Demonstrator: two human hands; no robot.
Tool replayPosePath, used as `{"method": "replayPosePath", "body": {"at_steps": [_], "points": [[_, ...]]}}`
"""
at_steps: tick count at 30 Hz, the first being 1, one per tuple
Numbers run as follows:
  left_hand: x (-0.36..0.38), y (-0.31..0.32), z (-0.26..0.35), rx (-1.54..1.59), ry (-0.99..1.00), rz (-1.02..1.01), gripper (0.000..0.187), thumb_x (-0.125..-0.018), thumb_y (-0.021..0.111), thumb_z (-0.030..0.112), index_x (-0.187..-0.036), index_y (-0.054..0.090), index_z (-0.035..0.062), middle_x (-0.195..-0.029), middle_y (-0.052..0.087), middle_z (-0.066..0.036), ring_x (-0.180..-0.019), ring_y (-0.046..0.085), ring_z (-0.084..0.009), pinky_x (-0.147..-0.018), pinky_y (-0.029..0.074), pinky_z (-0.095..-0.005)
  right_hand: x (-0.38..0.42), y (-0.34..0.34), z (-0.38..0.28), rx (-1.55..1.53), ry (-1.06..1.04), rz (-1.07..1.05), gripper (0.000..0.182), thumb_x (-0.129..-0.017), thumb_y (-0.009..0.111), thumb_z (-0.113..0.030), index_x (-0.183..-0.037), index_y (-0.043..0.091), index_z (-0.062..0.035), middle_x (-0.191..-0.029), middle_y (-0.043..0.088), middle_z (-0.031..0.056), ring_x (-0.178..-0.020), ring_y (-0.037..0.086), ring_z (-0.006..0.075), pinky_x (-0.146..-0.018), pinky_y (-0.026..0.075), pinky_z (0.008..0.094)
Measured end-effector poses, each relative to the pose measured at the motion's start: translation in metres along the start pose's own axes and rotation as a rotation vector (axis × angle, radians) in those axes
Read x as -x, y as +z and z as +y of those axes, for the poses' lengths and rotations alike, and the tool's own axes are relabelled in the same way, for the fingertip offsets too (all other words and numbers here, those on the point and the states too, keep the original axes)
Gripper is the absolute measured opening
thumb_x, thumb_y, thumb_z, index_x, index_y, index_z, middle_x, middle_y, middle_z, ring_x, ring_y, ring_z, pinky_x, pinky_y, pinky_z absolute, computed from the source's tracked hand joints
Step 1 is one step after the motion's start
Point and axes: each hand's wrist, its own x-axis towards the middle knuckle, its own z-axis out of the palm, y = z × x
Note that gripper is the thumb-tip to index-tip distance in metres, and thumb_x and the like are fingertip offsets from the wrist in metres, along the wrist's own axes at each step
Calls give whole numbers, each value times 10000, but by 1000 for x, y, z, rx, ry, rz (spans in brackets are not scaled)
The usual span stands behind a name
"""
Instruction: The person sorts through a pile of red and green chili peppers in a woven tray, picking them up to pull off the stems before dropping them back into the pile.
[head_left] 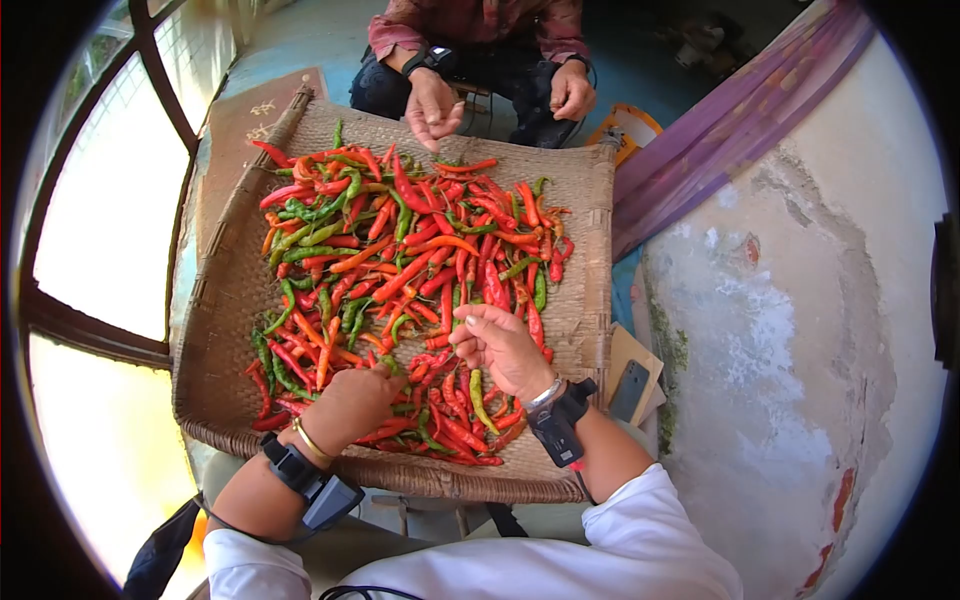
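Red, orange and green chili peppers (pixel 410 255) lie heaped in a shallow woven basket tray (pixel 215 330). My left hand (pixel 350 408) is low over the near part of the heap, its fingers closed at a green chili pepper (pixel 391 364). To its right, my right hand (pixel 503 352) hovers just above the peppers with thumb and fingers drawn together. Whatever is between those fingertips is too small to make out. A yellow-green chili pepper (pixel 481 402) lies below my right hand.
Across the tray sits another person, whose hand (pixel 432 105) reaches over the far rim; the other hand (pixel 572 90) is at the knee. A window frame (pixel 100 340) stands at left. On the right are a purple curtain (pixel 725 130), a worn wall (pixel 770 330) and a phone (pixel 629 390).
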Motion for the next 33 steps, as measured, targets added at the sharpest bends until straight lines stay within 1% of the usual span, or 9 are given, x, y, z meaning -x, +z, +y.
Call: {"method": "replayPosePath", "body": {"at_steps": [5,9,11,14,17,23,28,31,33], "points": [[-2,-10,-5,62,50,-91,316,-714,603,199,-993,562,56,-828,561,-101,-727,595,-297,-622,487,-382,3,1,-1,40,26,0,235,-881,500,-178,-1061,503,-26,-796,611,61,-648,584,91,-544,463,204],[-10,-15,-23,-24,-107,-73,321,-712,613,181,-1000,563,49,-936,552,-116,-766,591,-298,-655,485,-385,4,6,-1,57,27,19,215,-888,496,-181,-1031,514,-22,-776,605,49,-610,575,75,-495,442,177],[-15,-23,-28,16,-180,182,330,-720,617,165,-1023,562,46,-1087,506,-149,-873,579,-299,-714,484,-383,5,7,-1,71,32,15,215,-886,496,-182,-1031,515,-25,-779,605,48,-611,576,74,-496,441,176],[-25,-19,-36,90,-136,305,351,-722,628,156,-1048,555,46,-1197,434,-190,-978,540,-327,-779,471,-391,4,8,2,77,40,0,220,-884,496,-180,-1040,512,-25,-788,606,51,-623,577,77,-510,449,184],[-40,-5,-44,153,-34,387,378,-703,623,127,-1068,547,66,-1242,406,-193,-851,582,-347,-734,486,-408,8,5,4,88,46,3,223,-887,486,-173,-1047,515,-20,-798,607,54,-635,580,80,-526,460,191],[-56,9,-46,408,-59,331,420,-686,671,142,-1079,551,53,-1170,460,-194,-998,523,-325,-816,450,-388,9,15,8,307,81,-48,226,-886,481,-165,-1047,524,-12,-799,598,39,-619,558,63,-521,437,172],[-53,1,-40,567,-162,221,313,-691,664,103,-987,615,14,-887,597,-141,-788,589,-235,-709,470,-330,10,24,8,527,29,-37,237,-849,505,-125,-1039,545,11,-786,585,33,-624,535,66,-523,426,189],[-49,-2,-28,859,-224,175,239,-710,644,69,-941,634,8,-766,611,-110,-666,582,-152,-625,471,-282,5,20,21,790,-232,-7,290,-816,542,-119,-1076,527,9,-777,594,64,-664,581,126,-618,469,264],[-44,-7,-11,871,-189,264,176,-723,631,49,-892,649,5,-723,611,-97,-611,547,-91,-569,453,-241,8,24,20,1000,-372,24,356,-780,568,-105,-1118,498,-21,-887,598,130,-730,610,221,-656,479,310]]}}
